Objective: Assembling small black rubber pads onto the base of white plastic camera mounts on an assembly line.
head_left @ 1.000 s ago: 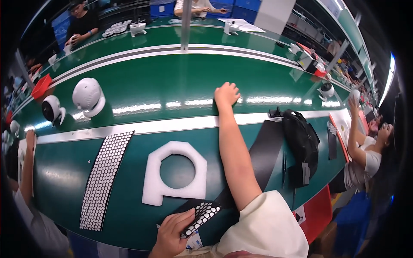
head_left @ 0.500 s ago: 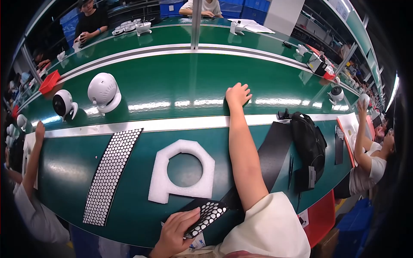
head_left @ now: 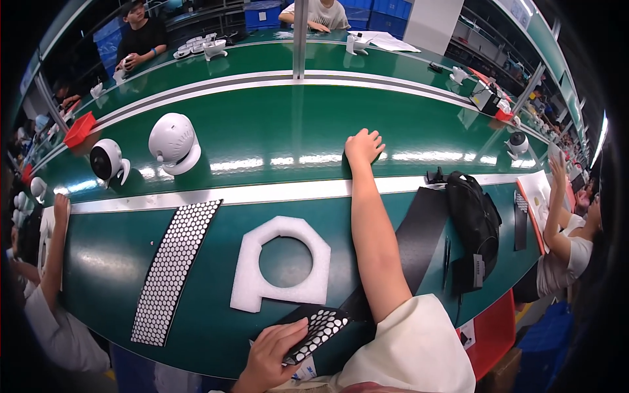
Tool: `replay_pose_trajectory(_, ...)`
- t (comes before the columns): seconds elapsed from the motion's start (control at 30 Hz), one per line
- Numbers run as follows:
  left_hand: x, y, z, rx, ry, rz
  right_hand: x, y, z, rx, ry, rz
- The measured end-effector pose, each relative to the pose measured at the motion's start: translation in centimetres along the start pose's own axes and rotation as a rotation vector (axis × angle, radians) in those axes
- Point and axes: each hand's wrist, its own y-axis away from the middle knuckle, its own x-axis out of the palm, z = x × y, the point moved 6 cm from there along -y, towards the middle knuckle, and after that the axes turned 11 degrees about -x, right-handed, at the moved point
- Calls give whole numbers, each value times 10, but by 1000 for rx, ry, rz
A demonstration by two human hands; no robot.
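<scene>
- Reaching across the green belt (head_left: 275, 131) with our right hand (head_left: 363, 145) — fingers spread, palm down on the moving surface, holding nothing.
- Left hand (head_left: 268, 354) lies at the near edge, fingers flat on a small black sheet of white dots (head_left: 316, 333), pressing rather than gripping it.
- We judge the work barely begun: the white foam frame (head_left: 282, 268) lies bare on the near ledge, its round hole unfilled.
- White round camera (head_left: 173, 141) rests on the belt, well to the left of the right hand, untouched.
- Long dotted strip (head_left: 173, 272) lies left of the frame — apart from both hands.
</scene>
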Motion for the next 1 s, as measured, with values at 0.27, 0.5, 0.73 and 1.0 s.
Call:
replay_pose_trajectory(0.27, 4, 0, 8, -47, -22, 106, -8, -3, 4, -75, -69, -270)
replay_pose_trajectory(0.5, 4, -2, 7, -60, -13, 116, -36, 1, 11, -116, -90, -533)
replay_pose_trajectory(0.73, 7, 0, 10, -64, -20, 104, -24, 1, 12, -103, -180, -209)
replay_pose_trajectory(1.0, 10, 3, 13, -66, -38, 102, -10, -1, 3, -36, -55, -235)
